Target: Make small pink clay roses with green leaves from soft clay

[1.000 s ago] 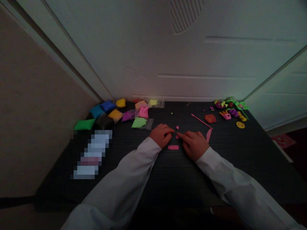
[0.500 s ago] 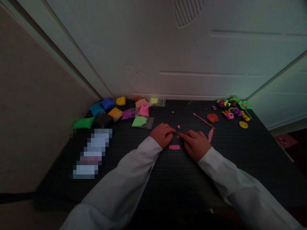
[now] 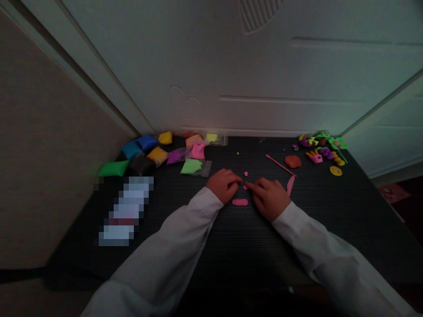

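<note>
A small flat pink clay disc lies on the dark tabletop between my hands. My right hand has its index finger stretched to the disc's edge, the other fingers bent beneath. From the other side my left hand reaches in with index finger extended and thumb apart; I see nothing held in it. Just below sits a row of overlapping pink clay discs. A little pink clay lump rests above the fingertips. Beside my right hand are a pink plastic knife and a thin pink stick tool.
Bags of coloured clay, among them green, blue and pink, line the back left. A pixelated bright rectangle lies at left. At right are a reddish clay piece, a yellow disc and small clay figures.
The view has shifted very slightly. Both hands and the pink clay pieces stay in practically the same places.
</note>
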